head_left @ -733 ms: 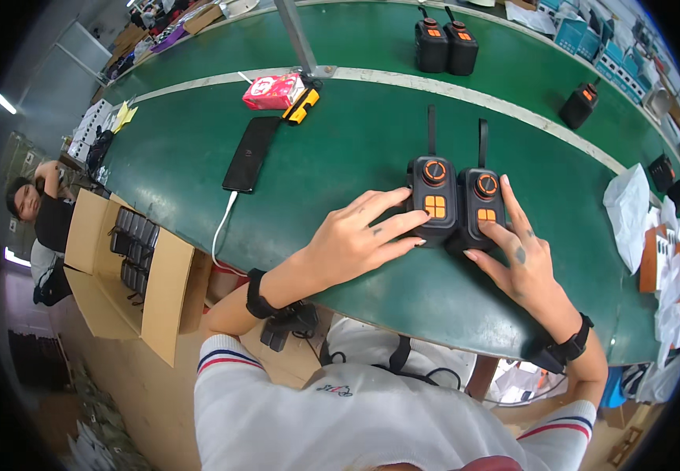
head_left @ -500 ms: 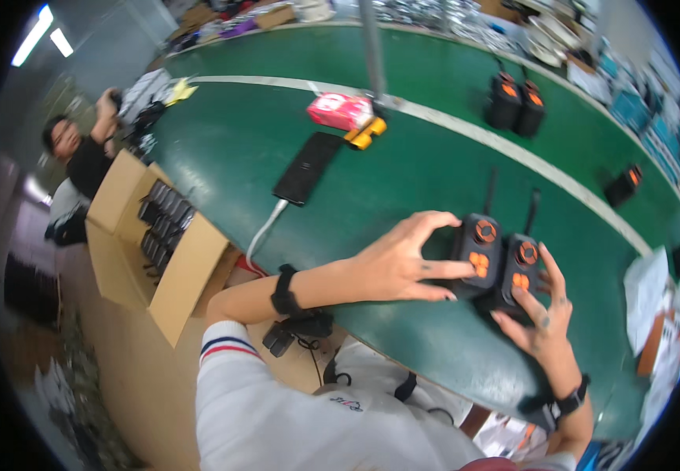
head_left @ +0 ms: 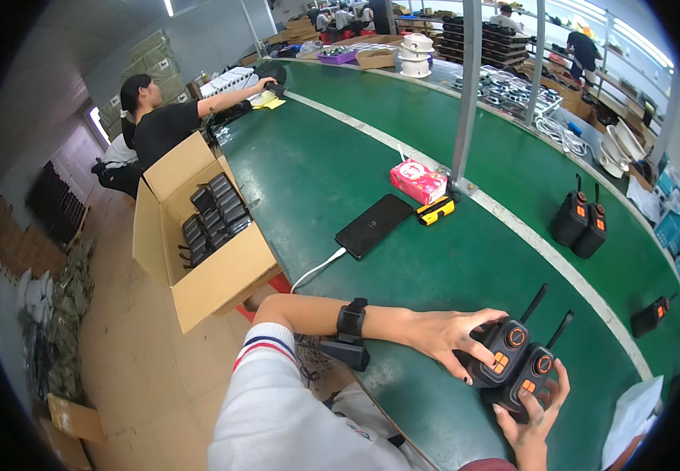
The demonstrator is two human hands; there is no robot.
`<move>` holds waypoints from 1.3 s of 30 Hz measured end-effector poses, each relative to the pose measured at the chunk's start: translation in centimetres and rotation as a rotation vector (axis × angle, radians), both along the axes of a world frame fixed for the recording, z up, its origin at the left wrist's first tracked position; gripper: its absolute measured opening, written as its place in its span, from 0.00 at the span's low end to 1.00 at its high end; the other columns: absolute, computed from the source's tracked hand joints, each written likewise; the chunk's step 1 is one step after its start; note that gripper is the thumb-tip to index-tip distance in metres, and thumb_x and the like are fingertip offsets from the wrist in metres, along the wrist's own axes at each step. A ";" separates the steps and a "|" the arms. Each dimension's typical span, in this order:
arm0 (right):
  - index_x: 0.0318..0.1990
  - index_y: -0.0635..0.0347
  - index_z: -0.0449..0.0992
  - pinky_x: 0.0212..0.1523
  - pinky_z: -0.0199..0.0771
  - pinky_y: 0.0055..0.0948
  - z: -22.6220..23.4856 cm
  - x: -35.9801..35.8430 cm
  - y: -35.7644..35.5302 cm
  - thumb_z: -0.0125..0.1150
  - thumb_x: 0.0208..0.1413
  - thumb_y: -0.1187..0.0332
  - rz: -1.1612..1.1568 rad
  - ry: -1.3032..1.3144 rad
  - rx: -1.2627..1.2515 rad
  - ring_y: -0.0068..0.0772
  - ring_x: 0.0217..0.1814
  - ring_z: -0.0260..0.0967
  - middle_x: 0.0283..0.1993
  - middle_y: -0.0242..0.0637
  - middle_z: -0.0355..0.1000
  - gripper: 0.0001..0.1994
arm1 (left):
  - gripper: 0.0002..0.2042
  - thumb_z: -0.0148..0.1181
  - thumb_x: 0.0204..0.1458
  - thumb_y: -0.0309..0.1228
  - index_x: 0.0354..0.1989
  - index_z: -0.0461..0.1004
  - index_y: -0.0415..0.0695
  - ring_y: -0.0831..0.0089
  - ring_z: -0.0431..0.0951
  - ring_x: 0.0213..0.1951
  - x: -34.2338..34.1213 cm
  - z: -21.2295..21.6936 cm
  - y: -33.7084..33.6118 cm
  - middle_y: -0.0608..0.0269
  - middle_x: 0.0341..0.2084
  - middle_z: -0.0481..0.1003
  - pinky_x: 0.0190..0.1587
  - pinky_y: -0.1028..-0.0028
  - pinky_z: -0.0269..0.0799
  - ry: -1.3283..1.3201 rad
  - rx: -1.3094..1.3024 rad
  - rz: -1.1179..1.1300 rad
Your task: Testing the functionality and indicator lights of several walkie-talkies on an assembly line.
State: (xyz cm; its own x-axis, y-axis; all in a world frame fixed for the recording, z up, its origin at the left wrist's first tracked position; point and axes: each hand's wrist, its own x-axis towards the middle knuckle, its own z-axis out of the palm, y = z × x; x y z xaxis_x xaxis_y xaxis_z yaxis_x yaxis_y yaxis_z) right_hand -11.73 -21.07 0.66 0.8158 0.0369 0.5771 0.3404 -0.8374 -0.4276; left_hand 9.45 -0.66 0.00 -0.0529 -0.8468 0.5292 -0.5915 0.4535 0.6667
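Two black handheld two-way radios stand side by side on the green bench, each with a stubby antenna, a round orange-ringed part and orange buttons. My left hand (head_left: pixel 454 339) reaches across the left radio (head_left: pixel 502 345), a finger at its orange buttons and other fingers along its side. Around the right radio (head_left: pixel 536 375), my right hand (head_left: pixel 535 420) has its fingers wrapped, one fingertip at the orange buttons. The lower parts of both radios are partly hidden by my fingers.
A pair of similar radios (head_left: pixel 579 224) and a single one (head_left: pixel 652 316) stand farther right. Beyond my left arm lie a phone (head_left: pixel 374 226) on a white cable, a pink tissue pack (head_left: pixel 418 181) and a yellow-black item (head_left: pixel 436 210). An open carton (head_left: pixel 226 286) holds several black devices. A co-worker (head_left: pixel 171 125) reaches onto the bench.
The view has swung, bringing more of the far room into sight. Both hands stay on the same two radios. The co-worker's arm now stretches out over the bench.
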 end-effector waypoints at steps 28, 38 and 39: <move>0.50 0.51 0.61 0.55 0.64 0.52 0.9 0.6 0.7 0.64 0.46 0.67 0.089 0.022 0.080 0.66 0.64 0.53 0.68 0.63 0.42 0.23 | 0.27 0.70 0.38 0.42 0.51 0.68 0.63 0.36 0.66 0.52 -0.2 -0.4 0.1 0.34 0.57 0.52 0.54 0.57 0.67 -0.110 -0.102 0.042; 0.49 0.50 0.62 0.55 0.64 0.52 0.6 0.8 0.8 0.65 0.47 0.65 0.081 0.022 0.080 0.67 0.63 0.54 0.67 0.65 0.42 0.23 | 0.27 0.70 0.38 0.42 0.51 0.69 0.63 0.37 0.66 0.52 -0.1 -0.4 0.1 0.33 0.56 0.52 0.55 0.57 0.66 -0.109 -0.098 0.037; 0.50 0.50 0.62 0.56 0.63 0.53 0.7 0.6 0.8 0.65 0.47 0.65 0.072 0.023 0.072 0.67 0.63 0.54 0.67 0.64 0.42 0.23 | 0.27 0.70 0.38 0.42 0.50 0.69 0.63 0.37 0.66 0.52 -0.1 -0.4 0.1 0.33 0.56 0.52 0.55 0.57 0.66 -0.115 -0.103 0.039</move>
